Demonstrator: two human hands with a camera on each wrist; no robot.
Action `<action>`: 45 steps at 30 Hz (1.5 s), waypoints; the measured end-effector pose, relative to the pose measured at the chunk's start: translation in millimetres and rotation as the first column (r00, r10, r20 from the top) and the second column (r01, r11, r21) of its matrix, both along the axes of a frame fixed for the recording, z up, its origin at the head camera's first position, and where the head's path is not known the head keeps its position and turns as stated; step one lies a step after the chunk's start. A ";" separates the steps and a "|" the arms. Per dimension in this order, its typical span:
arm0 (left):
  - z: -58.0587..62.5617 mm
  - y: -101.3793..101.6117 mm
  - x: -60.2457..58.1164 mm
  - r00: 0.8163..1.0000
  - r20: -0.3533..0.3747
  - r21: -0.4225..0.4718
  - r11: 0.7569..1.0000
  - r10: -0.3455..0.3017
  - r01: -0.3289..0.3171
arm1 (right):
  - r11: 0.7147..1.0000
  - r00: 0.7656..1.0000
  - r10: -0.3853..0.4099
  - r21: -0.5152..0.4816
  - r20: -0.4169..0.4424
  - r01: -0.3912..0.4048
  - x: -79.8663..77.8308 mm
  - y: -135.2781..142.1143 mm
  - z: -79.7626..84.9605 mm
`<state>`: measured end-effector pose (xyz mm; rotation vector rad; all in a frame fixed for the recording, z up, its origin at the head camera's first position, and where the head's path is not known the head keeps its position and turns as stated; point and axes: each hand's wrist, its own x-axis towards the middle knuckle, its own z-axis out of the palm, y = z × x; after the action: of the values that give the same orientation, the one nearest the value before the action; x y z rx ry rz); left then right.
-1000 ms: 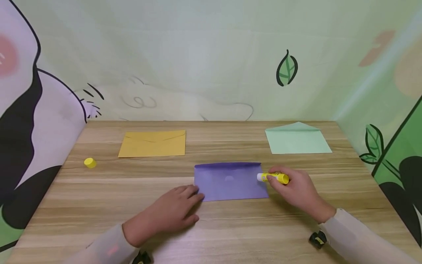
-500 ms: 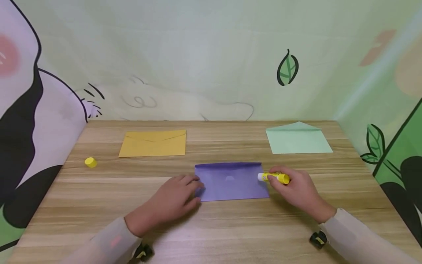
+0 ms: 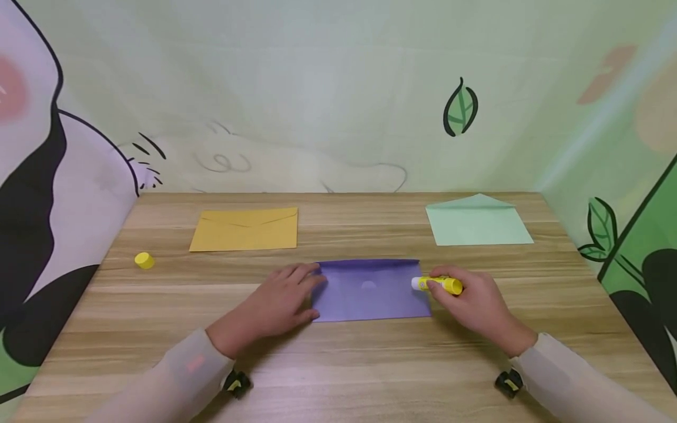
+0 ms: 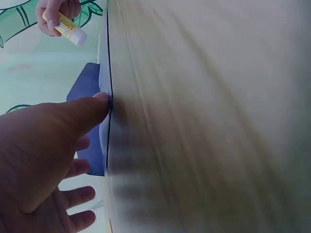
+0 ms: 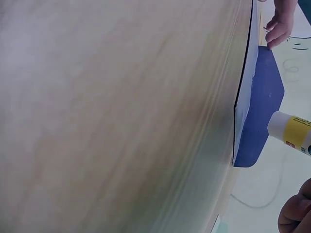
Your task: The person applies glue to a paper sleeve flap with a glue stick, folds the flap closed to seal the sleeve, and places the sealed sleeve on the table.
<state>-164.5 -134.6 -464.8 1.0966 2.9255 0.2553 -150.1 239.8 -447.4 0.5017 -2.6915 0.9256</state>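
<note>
Holding down the left end of the purple envelope point(image 3: 370, 301), the left hand point(image 3: 282, 301) lies with fingers loosely spread and relaxed, wrapped round nothing; thumb at the near corner, fingertips up the side, a sensible spread, it seems, for keeping light paper from sliding. And there's the envelope, flat on the table point(image 3: 370, 364), front and centre between the two hands, which sit well apart. Over on the other side, the right hand point(image 3: 478, 302) has a firm pinch on the glue stick point(image 3: 436, 285), thumb and fingers round its yellow body, leaving the white end free and aimed left, above the envelope's right side. No contact there: the left wrist view shows it clear of the paper. Look at the flap point(image 5: 265, 92), standing up off the far edge, its inner face turned this way, handy for that tip! The yellow cap point(image 3: 144, 260) sits off to the left, out of the way. Behind, the orange-yellow envelope point(image 3: 243, 230) and mint envelope point(image 3: 478, 227) lie apart, leaving elbow room in front.
</note>
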 end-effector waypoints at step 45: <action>0.0 -5.4 -36.8 0.965 0.229 -0.064 0.991 0.127 -0.115 | 0.998 0.998 0.066 0.012 0.001 -0.066 -11.0 -28.8 18.7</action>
<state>-201.3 -140.1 -464.7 0.8195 2.7755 0.2879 -161.1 211.0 -428.8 0.5956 -2.6972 0.9277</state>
